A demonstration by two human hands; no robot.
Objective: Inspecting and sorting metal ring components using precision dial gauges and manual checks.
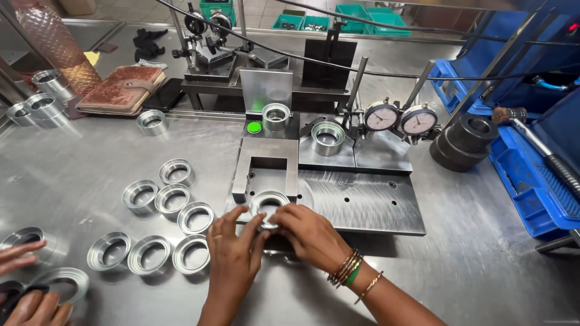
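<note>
Ring in hand: I see a shiny metal ring [267,206] at lower centre of the frame, at the front edge of the steel plate [362,202].
Left hand: my view shows the left hand [232,253] gripping the ring's near-left side with its fingertips.
Right hand: the right hand [309,234], bangles [350,271] on its wrist, grasps the ring's right side.
Loose rings: more metal rings [163,223] lie in rows just left of the hands.
Gauge: behind the plate I see two round dials [400,119], a ring on a stand [327,137], and a green button [254,127].
Table: a scuffed, reflective steel table [483,265] fills the frame.
Left edge: another person's hands [27,284] touch rings at lower left.
Upper left: a brown wallet [122,89] and a copper-coloured bottle [57,42].
Right side: black stacked weights [464,142] and blue trays [531,181].
Room: green crates [356,17] stand on the floor beyond the table, top centre.
</note>
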